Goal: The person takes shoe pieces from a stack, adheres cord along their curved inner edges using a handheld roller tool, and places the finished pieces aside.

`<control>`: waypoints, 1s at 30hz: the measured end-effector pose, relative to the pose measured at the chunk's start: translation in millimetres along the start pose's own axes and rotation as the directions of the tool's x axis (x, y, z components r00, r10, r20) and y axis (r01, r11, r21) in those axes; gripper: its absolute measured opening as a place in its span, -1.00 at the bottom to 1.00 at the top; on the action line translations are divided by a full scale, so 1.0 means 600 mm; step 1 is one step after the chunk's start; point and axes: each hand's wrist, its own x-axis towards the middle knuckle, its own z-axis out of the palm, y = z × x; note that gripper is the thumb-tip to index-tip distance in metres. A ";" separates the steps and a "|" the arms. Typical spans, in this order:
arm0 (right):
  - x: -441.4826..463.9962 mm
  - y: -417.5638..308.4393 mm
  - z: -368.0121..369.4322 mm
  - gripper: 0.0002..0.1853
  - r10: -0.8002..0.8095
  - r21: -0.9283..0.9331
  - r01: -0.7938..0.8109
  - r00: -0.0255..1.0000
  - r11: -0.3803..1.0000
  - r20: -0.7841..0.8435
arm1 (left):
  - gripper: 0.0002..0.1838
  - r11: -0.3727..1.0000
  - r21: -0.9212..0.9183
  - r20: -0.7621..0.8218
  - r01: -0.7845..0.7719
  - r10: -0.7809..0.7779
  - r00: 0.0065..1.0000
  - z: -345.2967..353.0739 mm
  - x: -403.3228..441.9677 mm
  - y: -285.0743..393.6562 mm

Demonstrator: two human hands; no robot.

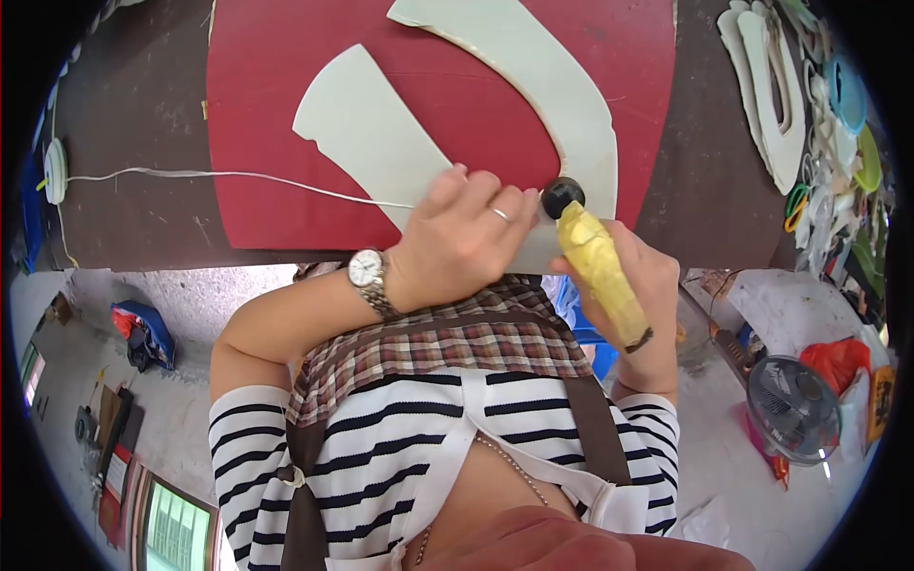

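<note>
A small hammer [600, 266] with a round black head and a handle wrapped in yellow tape is gripped in my right hand [647, 281]. Its head rests at or just above the lower end of a curved white panel [581, 105]. My left hand [462, 228] is closed beside the hammer head, fingers curled at the panel's end. A thin white cord [257, 178] runs into it from the left; the fingertips are partly hidden. Behind that hand lies a second white panel [367, 124], its lower end covered.
Both panels lie on a red mat [257, 86] over a dark table [133, 105]. The cord leads from a white spool [56, 171] at the left edge. At right are stacked white cut pieces [771, 105], scissors [796, 205] and tape rolls [845, 93]. A fan [792, 409] stands below.
</note>
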 end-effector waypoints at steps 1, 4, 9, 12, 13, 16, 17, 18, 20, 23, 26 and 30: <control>0.000 0.001 -0.001 -0.60 0.013 0.033 -0.013 1.000 0.999 -0.003 | -0.72 0.999 -0.033 -0.003 0.029 -0.029 1.000 -0.001 -0.003 -0.001; -0.004 -0.002 0.002 -0.64 0.050 0.142 -0.038 0.995 0.989 -0.082 | -0.69 0.995 -0.069 0.033 0.078 -0.076 0.997 -0.006 -0.005 0.008; -0.006 -0.006 0.015 -0.67 0.012 0.125 -0.004 0.998 0.992 -0.063 | -0.73 0.998 0.002 0.022 0.057 -0.057 0.998 -0.010 -0.011 0.006; -0.009 -0.009 0.013 -0.64 0.040 0.197 -0.012 0.989 0.980 -0.140 | -0.77 0.999 -0.032 0.000 0.024 -0.024 1.000 -0.005 -0.018 0.008; -0.010 -0.009 0.013 -0.62 0.050 0.222 -0.015 0.987 0.975 -0.154 | -0.77 0.998 -0.066 0.041 0.017 -0.014 0.999 -0.007 -0.017 0.007; -0.006 -0.015 0.017 -0.62 -0.023 0.039 0.024 0.999 0.999 -0.028 | -0.78 0.978 -0.198 0.035 0.063 -0.057 0.998 -0.021 -0.004 -0.009; -0.004 -0.011 0.016 -0.61 -0.031 0.051 0.032 0.999 0.998 -0.031 | -0.77 0.978 -0.202 0.017 0.055 -0.052 0.998 -0.021 -0.005 -0.014; -0.004 -0.007 0.018 -0.60 -0.032 0.065 0.034 0.999 0.997 -0.039 | -0.76 0.977 -0.208 0.003 0.039 -0.039 0.999 -0.020 -0.007 -0.019; -0.008 -0.005 0.020 -0.59 -0.004 0.128 0.015 0.997 0.992 -0.083 | -0.74 0.961 -0.277 -0.009 -0.030 0.028 1.000 -0.009 -0.015 -0.018; -0.010 -0.010 0.021 -0.59 0.012 0.154 0.003 0.995 0.988 -0.096 | -0.76 0.962 -0.267 0.148 -0.053 0.095 0.984 -0.022 -0.012 -0.011; -0.010 -0.016 0.020 -0.58 -0.056 0.010 0.056 0.998 0.998 -0.024 | -0.78 0.911 -0.412 0.148 0.022 0.043 0.988 -0.030 -0.001 -0.040; -0.013 -0.004 0.018 -0.56 0.044 0.222 -0.032 0.998 0.974 -0.050 | -0.74 0.909 -0.386 0.127 -0.158 0.222 0.967 -0.023 -0.007 -0.055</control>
